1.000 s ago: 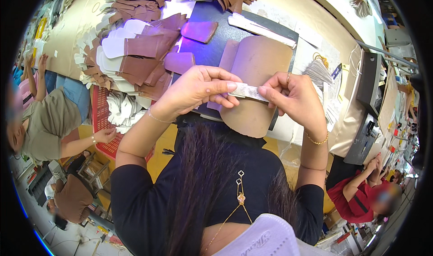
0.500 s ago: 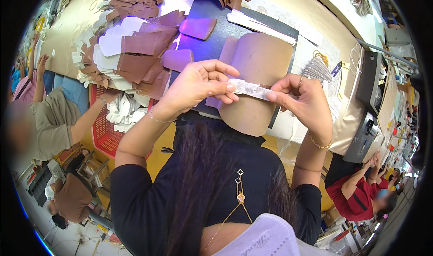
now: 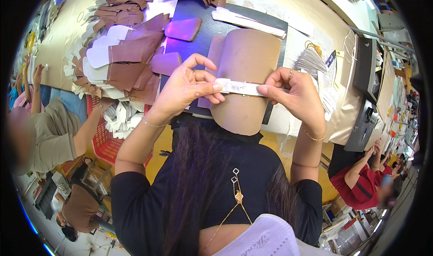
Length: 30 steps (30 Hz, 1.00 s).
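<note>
A narrow white strip (image 3: 239, 87) with grey marks stretches crosswise over a tan curved form (image 3: 252, 53), which lies on a black board (image 3: 198, 12). My left hand (image 3: 194, 86) pinches the strip's left end between thumb and fingers. At the other end, my right hand (image 3: 295, 95) grips it with the thumb on top and fingers curled behind. The strip lies close across the form's middle; whether it touches along its whole length I cannot tell. Left of the form are two rounded brown pieces, an upper one (image 3: 183, 29) and a lower one (image 3: 166, 63).
Fanned brown and white cut pieces (image 3: 131, 53) cover the table's left. Below them, a red basket (image 3: 106, 141) holds white scraps. To the right lie a bundle of grey strips (image 3: 311, 59) and black equipment (image 3: 366, 71). Other people sit at both sides.
The strip has come a little more level and closer over the tan form, both hands still on its ends. The whole scene has shifted slightly left in view.
</note>
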Tool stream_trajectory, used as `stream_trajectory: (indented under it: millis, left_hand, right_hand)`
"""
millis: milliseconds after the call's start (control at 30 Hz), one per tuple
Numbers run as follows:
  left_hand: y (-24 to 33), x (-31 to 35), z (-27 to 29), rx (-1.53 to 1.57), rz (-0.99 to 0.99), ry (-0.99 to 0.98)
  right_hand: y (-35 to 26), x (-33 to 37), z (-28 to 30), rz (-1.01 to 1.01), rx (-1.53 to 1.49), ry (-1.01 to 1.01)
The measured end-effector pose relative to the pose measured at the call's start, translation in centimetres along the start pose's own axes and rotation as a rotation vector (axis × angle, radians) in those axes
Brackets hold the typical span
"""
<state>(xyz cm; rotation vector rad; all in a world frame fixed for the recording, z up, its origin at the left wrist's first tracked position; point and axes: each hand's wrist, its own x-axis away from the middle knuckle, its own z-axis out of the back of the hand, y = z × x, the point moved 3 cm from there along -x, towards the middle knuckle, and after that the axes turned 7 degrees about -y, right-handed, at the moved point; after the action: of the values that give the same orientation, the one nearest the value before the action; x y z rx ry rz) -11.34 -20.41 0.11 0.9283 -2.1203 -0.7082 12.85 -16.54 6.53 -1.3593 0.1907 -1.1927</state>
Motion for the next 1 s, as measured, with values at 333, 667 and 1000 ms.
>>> stream_trajectory:
  millis: [333,667,1000]
  left_hand:
    - [-1.1,-0.2,1.3,0.001,-0.068,0.008]
    - [-1.5,-0.1,2.7,-0.061,-0.046,0.035]
    - [-1.6,-0.5,2.7,-0.074,0.004,0.065]
  right_hand:
    - [2.5,0.7,0.3,-0.032,0.04,0.067]
    - [6.4,2.1,0.6,0.005,-0.475,0.025]
    - [10.3,-0.5,-2.7,0.047,-0.776,-0.029]
